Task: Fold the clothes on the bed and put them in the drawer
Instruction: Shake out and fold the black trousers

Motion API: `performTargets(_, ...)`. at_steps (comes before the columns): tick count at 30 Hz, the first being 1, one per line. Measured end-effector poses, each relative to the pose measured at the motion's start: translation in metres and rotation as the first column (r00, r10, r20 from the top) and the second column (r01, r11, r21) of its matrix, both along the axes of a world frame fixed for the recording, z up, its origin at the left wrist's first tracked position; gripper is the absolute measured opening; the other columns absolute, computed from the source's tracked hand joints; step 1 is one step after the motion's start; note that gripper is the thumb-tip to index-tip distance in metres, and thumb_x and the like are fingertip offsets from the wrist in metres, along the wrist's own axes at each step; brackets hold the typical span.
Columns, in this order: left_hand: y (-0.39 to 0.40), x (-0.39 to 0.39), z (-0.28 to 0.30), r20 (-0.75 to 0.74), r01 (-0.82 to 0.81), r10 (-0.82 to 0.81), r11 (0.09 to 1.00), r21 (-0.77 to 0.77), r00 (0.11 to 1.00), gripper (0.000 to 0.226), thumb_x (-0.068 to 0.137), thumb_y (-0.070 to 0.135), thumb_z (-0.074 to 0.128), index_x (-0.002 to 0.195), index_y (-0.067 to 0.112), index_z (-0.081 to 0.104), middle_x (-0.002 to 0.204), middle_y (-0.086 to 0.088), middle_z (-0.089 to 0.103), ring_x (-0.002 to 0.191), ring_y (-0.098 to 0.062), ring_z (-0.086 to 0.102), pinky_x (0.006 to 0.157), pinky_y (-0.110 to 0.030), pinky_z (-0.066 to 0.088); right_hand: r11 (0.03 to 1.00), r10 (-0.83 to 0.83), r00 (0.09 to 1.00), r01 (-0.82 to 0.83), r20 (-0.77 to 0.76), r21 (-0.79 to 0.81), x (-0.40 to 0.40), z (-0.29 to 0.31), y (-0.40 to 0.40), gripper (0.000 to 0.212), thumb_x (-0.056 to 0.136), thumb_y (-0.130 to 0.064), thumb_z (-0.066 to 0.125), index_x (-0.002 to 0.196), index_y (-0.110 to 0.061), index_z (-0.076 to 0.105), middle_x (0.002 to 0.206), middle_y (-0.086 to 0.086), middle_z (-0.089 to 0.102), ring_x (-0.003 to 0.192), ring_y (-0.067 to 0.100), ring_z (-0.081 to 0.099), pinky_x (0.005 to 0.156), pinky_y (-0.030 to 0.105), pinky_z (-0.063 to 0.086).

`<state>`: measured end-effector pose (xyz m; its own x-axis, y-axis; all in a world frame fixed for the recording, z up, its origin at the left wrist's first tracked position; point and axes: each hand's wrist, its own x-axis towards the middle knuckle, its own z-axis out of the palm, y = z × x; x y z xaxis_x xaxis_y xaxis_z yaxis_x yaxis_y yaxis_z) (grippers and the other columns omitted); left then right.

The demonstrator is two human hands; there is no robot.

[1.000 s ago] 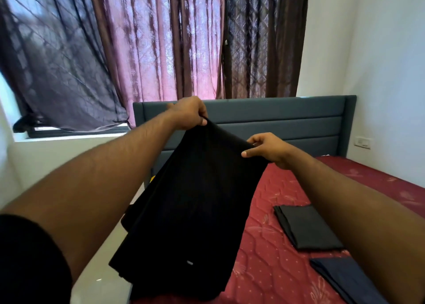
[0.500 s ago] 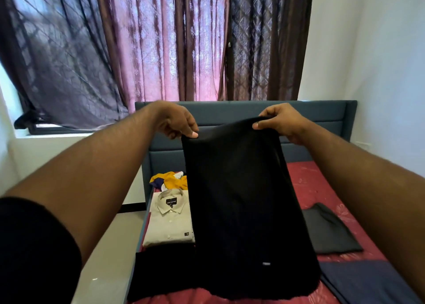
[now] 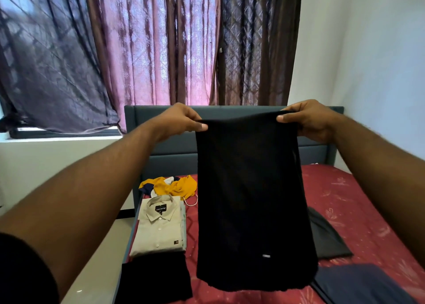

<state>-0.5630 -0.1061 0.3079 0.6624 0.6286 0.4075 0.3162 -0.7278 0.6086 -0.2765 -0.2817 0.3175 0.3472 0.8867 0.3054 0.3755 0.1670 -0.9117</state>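
The black garment (image 3: 250,200) is held up in the air above the bed (image 3: 358,214), in front of the padded headboard (image 3: 165,156). Its top edge is pinched at one corner by the left hand (image 3: 178,122) and at the other by the right hand (image 3: 308,119), each grip closed on the cloth with thumb and curled fingers. The fabric hangs straight down as a long, flat, nearly rectangular panel, matte and finely textured, with a small pale tag near its lower edge.

The bed is covered by a dark red quilted mattress surface printed with faint floral figures. The headboard is upholstered in grey-blue with horizontal channels. Behind it, a window is screened by sheer curtains (image 3: 149,44), pink-mauve in the middle and darker brown and grey at the sides, through which daylight is passed. Plain white walls are seen at the right and below the window sill.

On the left part of the bed a beige collared shirt (image 3: 161,225) is laid neatly folded, buttoned, with a dark label inside the collar. Behind it a crumpled mustard-yellow garment (image 3: 177,186) is heaped with bits of navy and white cloth. In front of the shirt a black folded piece (image 3: 154,278) is laid. To the right, partly hidden by the hanging cloth, a dark grey folded garment (image 3: 326,237) and a navy folded garment (image 3: 358,283) are laid flat.
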Motion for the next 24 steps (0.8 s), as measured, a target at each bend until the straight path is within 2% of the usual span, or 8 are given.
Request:
performTargets(5,0.011,0.015,-0.02,0.393,0.314,-0.159,0.875,-0.369,0.906,0.01,0.095,0.014,0.059,0.087,0.01,0.065,0.078,-0.001,0.069,0.076,-0.011,0.066,0.07,-0.029,0.056,0.987,0.112,0.992,-0.118,-0.062,-0.112,0.019,0.005,0.005,0.015,0.089,0.0,0.057,0.098,-0.005,0.068,0.084,0.007,0.074,0.076,0.016,0.071,0.065,0.03,0.06)
performTargets(9,0.048,0.05,-0.046,0.353,0.116,0.056,0.886,-0.449,0.934,0.012,0.097,0.014,0.058,0.086,0.013,0.061,0.076,-0.002,0.066,0.07,-0.013,0.063,0.057,-0.03,0.055,0.978,0.048,0.995,-0.064,-0.086,-0.199,0.031,-0.023,0.051,0.013,0.091,0.0,0.057,0.095,-0.004,0.068,0.081,0.008,0.072,0.07,0.016,0.07,0.061,0.029,0.06)
performTargets(13,0.099,0.086,-0.067,0.364,-0.076,0.25,0.9,-0.429,0.897,0.017,0.088,0.011,0.07,0.076,0.013,0.059,0.075,-0.007,0.063,0.071,-0.019,0.062,0.055,-0.033,0.055,0.981,-0.17,0.983,0.162,-0.064,-0.107,0.042,-0.051,0.12,0.014,0.09,0.0,0.061,0.084,-0.011,0.067,0.069,0.003,0.066,0.057,0.012,0.063,0.05,0.023,0.055)
performTargets(15,0.122,0.099,-0.063,0.4,-0.105,0.292,0.898,-0.427,0.869,0.02,0.084,0.01,0.075,0.072,0.012,0.058,0.074,-0.006,0.063,0.065,-0.015,0.062,0.048,-0.026,0.051,0.97,-0.245,0.968,0.244,-0.06,-0.024,0.049,-0.05,0.153,0.017,0.09,0.0,0.062,0.081,-0.014,0.066,0.066,0.002,0.064,0.049,0.007,0.059,0.046,0.02,0.051)
performTargets(17,0.14,0.109,-0.049,0.444,-0.11,0.29,0.915,-0.388,0.848,0.022,0.081,0.008,0.077,0.071,0.011,0.058,0.071,-0.004,0.062,0.055,-0.005,0.059,0.044,-0.016,0.044,0.954,-0.287,0.957,0.29,-0.044,0.071,0.058,-0.038,0.175,0.011,0.088,-0.001,0.065,0.086,-0.011,0.069,0.072,0.003,0.064,0.055,0.009,0.06,0.053,0.024,0.053)
performTargets(19,0.154,0.114,-0.03,0.516,-0.064,0.249,0.935,-0.35,0.819,0.024,0.08,0.004,0.077,0.072,0.013,0.056,0.072,-0.002,0.061,0.053,0.001,0.057,0.046,-0.012,0.042,0.931,-0.313,0.949,0.315,-0.038,0.187,0.065,-0.019,0.186,0.011,0.085,-0.002,0.07,0.094,-0.008,0.071,0.071,0.001,0.067,0.057,0.008,0.062,0.054,0.023,0.054)
performTargets(22,0.158,0.109,-0.008,0.603,0.068,0.138,0.95,-0.305,0.786,0.025,0.081,0.001,0.074,0.074,0.015,0.055,0.074,0.0,0.065,0.067,-0.007,0.063,0.063,-0.023,0.053,0.905,-0.248,0.966,0.259,-0.076,0.338,0.066,0.005,0.177,0.012,0.081,-0.002,0.073,0.085,-0.013,0.071,0.066,-0.005,0.071,0.059,0.007,0.067,0.055,0.021,0.053)
performTargets(24,0.149,0.102,-0.009,0.657,0.179,0.035,0.95,-0.257,0.753,0.025,0.083,-0.004,0.07,0.076,0.014,0.054,0.066,0.004,0.068,0.064,-0.006,0.065,0.064,-0.023,0.055,0.9,-0.193,0.978,0.206,-0.072,0.383,0.063,0.005,0.16,0.014,0.081,-0.003,0.074,0.084,-0.017,0.072,0.072,-0.003,0.073,0.068,0.011,0.07,0.061,0.023,0.055)
